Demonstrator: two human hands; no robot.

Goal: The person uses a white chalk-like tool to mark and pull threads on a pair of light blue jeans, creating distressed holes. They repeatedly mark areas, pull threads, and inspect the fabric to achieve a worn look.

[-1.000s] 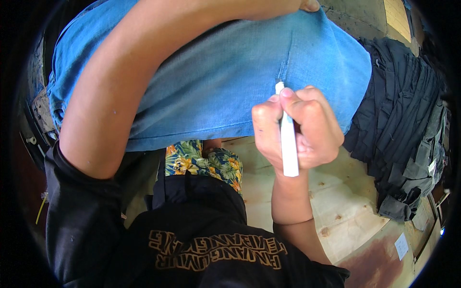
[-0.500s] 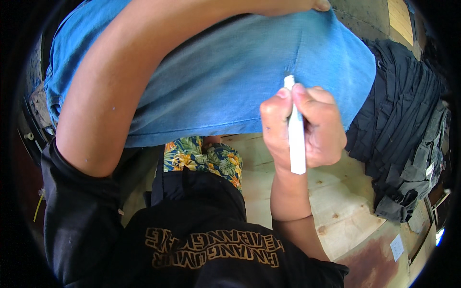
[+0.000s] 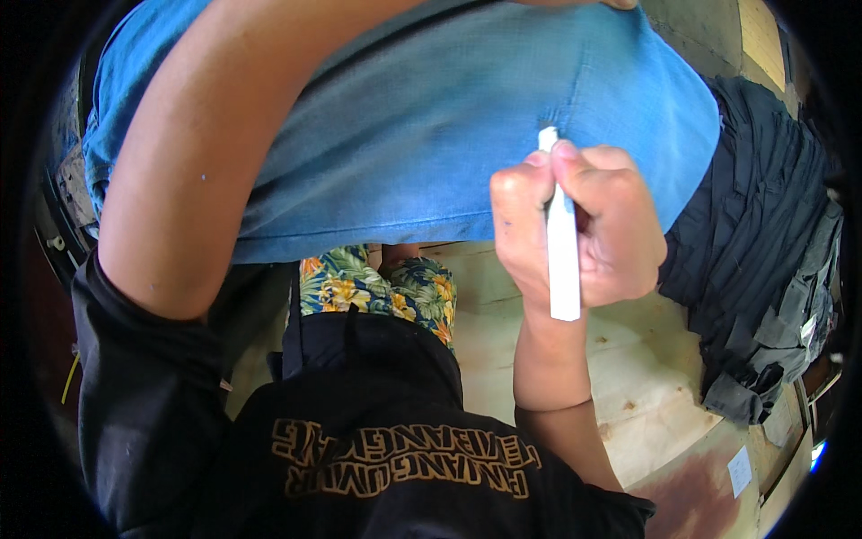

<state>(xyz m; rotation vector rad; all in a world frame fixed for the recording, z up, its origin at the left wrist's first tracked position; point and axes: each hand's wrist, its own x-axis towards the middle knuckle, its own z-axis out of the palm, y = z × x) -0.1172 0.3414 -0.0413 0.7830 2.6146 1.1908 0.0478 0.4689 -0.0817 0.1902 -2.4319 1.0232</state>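
Observation:
Blue denim-like cloth (image 3: 431, 135) lies spread in front of me, with a dark crease and small rubbed-looking marks near the stick's upper end. My right hand (image 3: 584, 225) is closed around a white flat-sided stick (image 3: 563, 260), pinched between thumb and fingers. The stick's upper end meets or hovers just over the cloth; I cannot tell which. My left forearm reaches across the cloth from the left. Only a bit of my left hand (image 3: 621, 4) shows at the top edge, by the cloth's far right corner; most of its fingers are out of view.
Dark garments (image 3: 745, 234) lie heaped to the right of the blue cloth. Below them are a pale wooden surface (image 3: 637, 377) and a small white paper (image 3: 739, 472). A light wooden panel (image 3: 765, 40) stands at the far right.
My right hand and the white stick have shifted slightly right in view. The cloth and my left hand sit slightly higher and farther right in view.

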